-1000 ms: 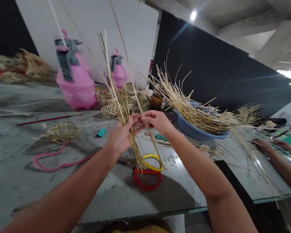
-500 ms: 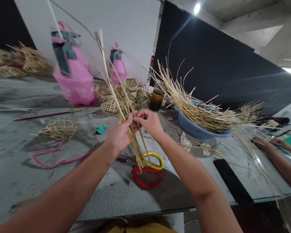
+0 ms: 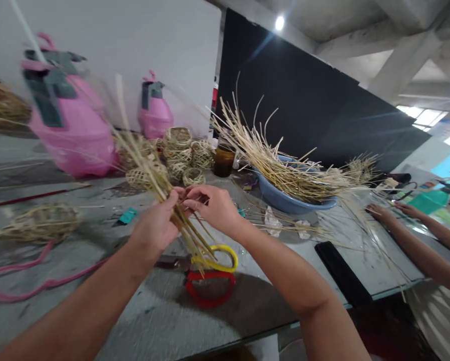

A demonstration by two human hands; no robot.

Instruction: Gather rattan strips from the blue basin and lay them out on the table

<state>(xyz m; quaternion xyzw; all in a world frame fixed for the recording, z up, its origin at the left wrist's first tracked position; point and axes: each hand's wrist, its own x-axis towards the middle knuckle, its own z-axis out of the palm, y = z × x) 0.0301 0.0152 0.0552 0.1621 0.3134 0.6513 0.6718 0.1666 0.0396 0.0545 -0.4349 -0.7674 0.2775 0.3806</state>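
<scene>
A loose bundle of thin tan strips [image 3: 189, 230] slants over the table, its upper ends blurred. My left hand [image 3: 158, 220] is wrapped round the middle of this bundle. Close against it on the right, my right hand [image 3: 213, 204] has thumb and fingers pinched at the strips, and the fingertips partly hide what they grip. Below the bundle's lower ends lie scissors with one yellow and one red handle [image 3: 212, 276]; their blades point left, partly behind my left wrist.
Pink spray bottles [image 3: 76, 130] stand at the back left, near small woven balls [image 3: 178, 145] and a brown jar [image 3: 224, 159]. A blue basin [image 3: 285, 193] holds many strips. A black phone-like slab [image 3: 341, 273] lies right. Another person's hands [image 3: 379, 213] rest farther right.
The view has shifted right, so the objects appear farther left. The bundle has tilted and its tops have swung lower. My right hand's fingers have curled more over the strips.
</scene>
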